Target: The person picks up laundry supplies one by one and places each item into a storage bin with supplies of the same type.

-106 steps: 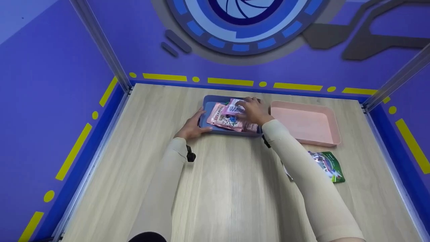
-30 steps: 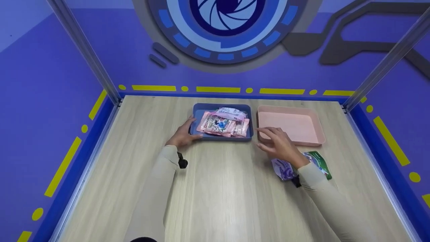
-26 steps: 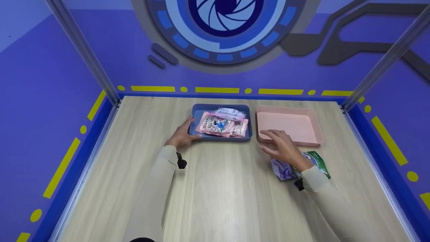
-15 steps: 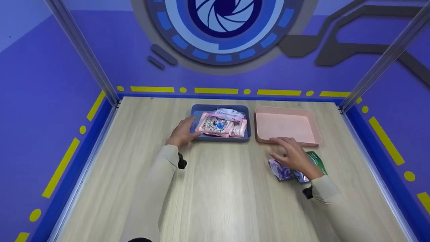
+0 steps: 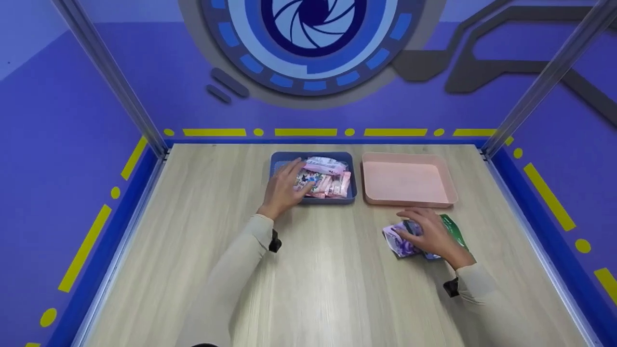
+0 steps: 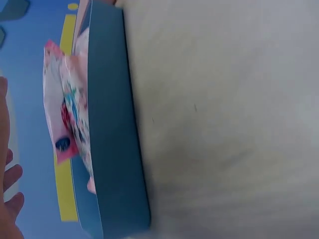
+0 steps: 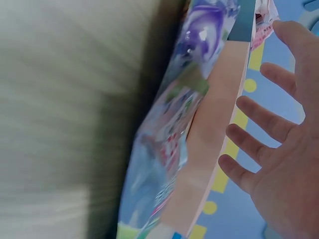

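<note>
Tabletop [image 5: 313,284], pale wood grain, bearing 2 shallow rectangular trays side by side near the rear wall [image 5: 270,113].

Blue tray [image 5: 332,201], on the left: holds overlapping pink packets [image 5: 340,185], with 1 white-and-pink packet [image 5: 326,165] on top, toward the back.

Pink tray [image 5: 407,183], on the right: similar shape, narrow gap between it and its neighbour.

Purple packet [image 5: 402,245] and green packet [image 5: 451,227], 1 of each: lying on the tabletop in front of the pink tray, just beside each other, partly screened from the head view.

Left hand [image 5: 283,189]: above the left part of the blue tray, fingers extended, thumb held wide, gripping nothing; whether it touches the packets beneath cannot be told.

Right hand [image 5: 431,233]: over the purple and green pair, fingers spread wide in the right wrist view, grasping nothing and apart from both.

Sleeves, 2, beige [image 5: 236,265]; black wrist devices, 2 [image 5: 275,241].
</note>
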